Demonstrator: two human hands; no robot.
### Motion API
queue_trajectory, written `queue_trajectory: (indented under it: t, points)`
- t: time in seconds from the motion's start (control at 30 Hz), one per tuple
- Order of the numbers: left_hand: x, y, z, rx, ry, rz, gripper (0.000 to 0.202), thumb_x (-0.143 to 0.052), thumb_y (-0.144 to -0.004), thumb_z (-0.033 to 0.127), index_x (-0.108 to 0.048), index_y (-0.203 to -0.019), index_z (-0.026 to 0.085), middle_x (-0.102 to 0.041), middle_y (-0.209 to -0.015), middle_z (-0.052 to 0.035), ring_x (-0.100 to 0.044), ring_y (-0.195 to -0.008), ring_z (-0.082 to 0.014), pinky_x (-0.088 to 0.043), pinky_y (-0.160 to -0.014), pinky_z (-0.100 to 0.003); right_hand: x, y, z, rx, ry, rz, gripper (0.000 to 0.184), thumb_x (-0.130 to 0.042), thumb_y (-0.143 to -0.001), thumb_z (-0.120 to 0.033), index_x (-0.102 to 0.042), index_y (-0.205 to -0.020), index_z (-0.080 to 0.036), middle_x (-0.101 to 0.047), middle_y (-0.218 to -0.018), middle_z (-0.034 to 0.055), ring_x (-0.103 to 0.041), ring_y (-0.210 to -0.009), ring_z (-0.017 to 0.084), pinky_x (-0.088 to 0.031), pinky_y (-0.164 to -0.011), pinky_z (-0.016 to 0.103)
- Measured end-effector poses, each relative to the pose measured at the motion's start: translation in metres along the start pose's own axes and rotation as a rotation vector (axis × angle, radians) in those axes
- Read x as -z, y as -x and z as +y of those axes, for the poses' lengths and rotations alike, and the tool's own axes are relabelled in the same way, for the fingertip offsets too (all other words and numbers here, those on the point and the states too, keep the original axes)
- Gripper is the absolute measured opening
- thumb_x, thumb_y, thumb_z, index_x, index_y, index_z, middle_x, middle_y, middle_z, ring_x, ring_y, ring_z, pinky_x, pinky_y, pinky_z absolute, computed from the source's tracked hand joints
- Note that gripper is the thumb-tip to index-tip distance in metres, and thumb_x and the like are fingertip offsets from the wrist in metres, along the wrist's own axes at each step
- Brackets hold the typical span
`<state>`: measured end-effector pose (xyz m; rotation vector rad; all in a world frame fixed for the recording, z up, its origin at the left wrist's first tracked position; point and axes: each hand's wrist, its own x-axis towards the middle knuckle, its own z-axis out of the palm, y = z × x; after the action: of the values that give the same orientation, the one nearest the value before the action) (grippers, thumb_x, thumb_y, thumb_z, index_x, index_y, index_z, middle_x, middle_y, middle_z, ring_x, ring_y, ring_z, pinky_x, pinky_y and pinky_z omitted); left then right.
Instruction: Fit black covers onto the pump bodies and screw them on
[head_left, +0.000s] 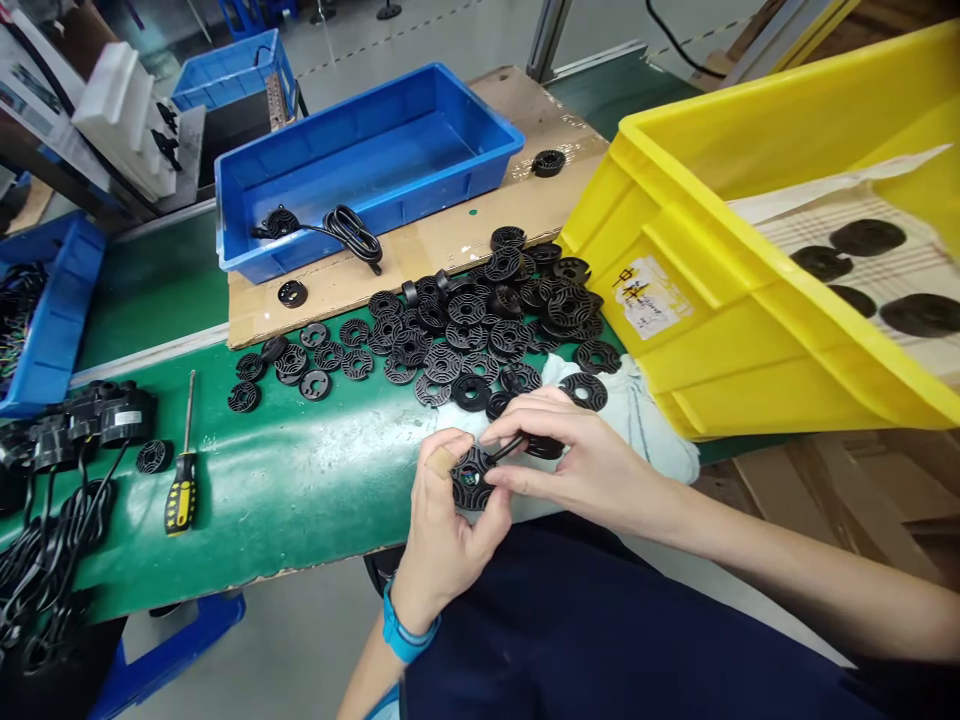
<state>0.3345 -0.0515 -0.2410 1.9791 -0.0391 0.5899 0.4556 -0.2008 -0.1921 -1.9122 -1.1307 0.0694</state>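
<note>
Between the fingers of my left hand (454, 510) is a round black plastic disc (469, 482) with a curved groove pattern and a hole in its middle. My right hand (559, 440) pinches a short black cable (510, 447) that meets the edge of this disc. Another dark round piece (545, 447) shows under my right fingers; whether they hold it I cannot tell. Just beyond both hands spreads a heap of similar black discs (465, 340). A pale cloth (637, 415) lies beside my right hand.
A yellow bin (637, 260) with more discs stands at the right. Behind the heap, a blue tray (360, 190) on cardboard (420, 265) holds a part with a coiled black cable (352, 235). Leftward on the green table (300, 480) lie a screwdriver (182, 480) and cabled black units (90, 430).
</note>
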Motion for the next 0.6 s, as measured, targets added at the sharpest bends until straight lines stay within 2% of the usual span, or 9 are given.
queue_trajectory:
  t: [0.07, 0.13, 0.2, 0.27, 0.37, 0.5, 0.6]
  points:
    - [0.003, 0.0, -0.001, 0.008, 0.007, -0.016, 0.048, -0.063, -0.1, 0.026, -0.043, -0.143, 0.025, -0.056, -0.129, -0.0129, -0.06, -0.124, -0.0254, -0.055, -0.104, -0.046, -0.007, 0.002, -0.004, 0.049, 0.094, 0.138, 0.018, -0.071, -0.1, -0.037, -0.072, -0.108, -0.021, -0.076, -0.099, 0.006, -0.071, -0.095, 0.022, -0.051, -0.089, 0.042]
    - [0.005, 0.001, -0.003, 0.023, 0.012, -0.036, 0.049, -0.064, -0.1, 0.032, -0.043, -0.144, 0.025, -0.058, -0.132, -0.0139, -0.06, -0.127, -0.0276, -0.055, -0.106, -0.048, -0.016, 0.005, -0.005, 0.237, 0.194, 0.25, 0.015, -0.065, -0.102, -0.028, -0.071, -0.115, -0.022, -0.079, -0.109, 0.0077, -0.072, -0.108, 0.024, -0.051, -0.102, 0.048]
    - [0.007, 0.002, -0.006, 0.034, 0.024, -0.053, 0.05, -0.064, -0.1, 0.039, -0.044, -0.144, 0.025, -0.061, -0.134, -0.0146, -0.062, -0.129, -0.029, -0.055, -0.107, -0.05, -0.025, 0.008, -0.001, 0.517, 0.264, 0.244, 0.02, -0.058, -0.105, -0.025, -0.071, -0.117, -0.018, -0.08, -0.112, 0.0094, -0.071, -0.118, 0.023, -0.052, -0.109, 0.048]
    - [0.008, 0.004, -0.009, 0.038, 0.037, -0.056, 0.049, -0.064, -0.1, 0.04, -0.047, -0.143, 0.025, -0.064, -0.134, -0.0147, -0.064, -0.128, -0.0294, -0.055, -0.109, -0.051, -0.032, 0.011, 0.006, 0.703, 0.29, 0.156, 0.029, -0.052, -0.108, -0.028, -0.072, -0.118, -0.01, -0.08, -0.113, 0.0129, -0.068, -0.126, 0.023, -0.056, -0.11, 0.042]
    - [0.009, 0.004, -0.011, 0.025, 0.051, -0.064, 0.05, -0.07, -0.097, 0.036, -0.049, -0.141, 0.025, -0.066, -0.135, -0.0139, -0.065, -0.129, -0.0296, -0.056, -0.109, -0.051, -0.039, 0.017, 0.019, 0.751, 0.272, 0.095, 0.038, -0.048, -0.11, -0.03, -0.072, -0.12, -0.003, -0.08, -0.113, 0.0159, -0.065, -0.131, 0.023, -0.059, -0.109, 0.038]
    - [0.009, 0.004, -0.01, 0.051, 0.073, -0.051, 0.054, -0.075, -0.093, 0.033, -0.051, -0.14, 0.025, -0.068, -0.134, -0.0131, -0.066, -0.13, -0.0296, -0.057, -0.109, -0.051, -0.043, 0.027, 0.032, 0.798, 0.299, 0.212, 0.036, -0.058, -0.107, -0.037, -0.076, -0.115, -0.007, -0.079, -0.112, 0.0132, -0.069, -0.124, 0.022, -0.057, -0.114, 0.037]
    - [0.008, 0.003, -0.009, 0.084, 0.096, -0.033, 0.051, -0.075, -0.092, 0.031, -0.052, -0.137, 0.024, -0.069, -0.131, -0.0125, -0.067, -0.129, -0.0289, -0.056, -0.109, -0.05, -0.044, 0.032, 0.037, 0.749, 0.304, 0.202, 0.029, -0.05, -0.109, -0.02, -0.074, -0.122, -0.007, -0.078, -0.119, 0.0125, -0.066, -0.13, 0.021, -0.054, -0.118, 0.038]
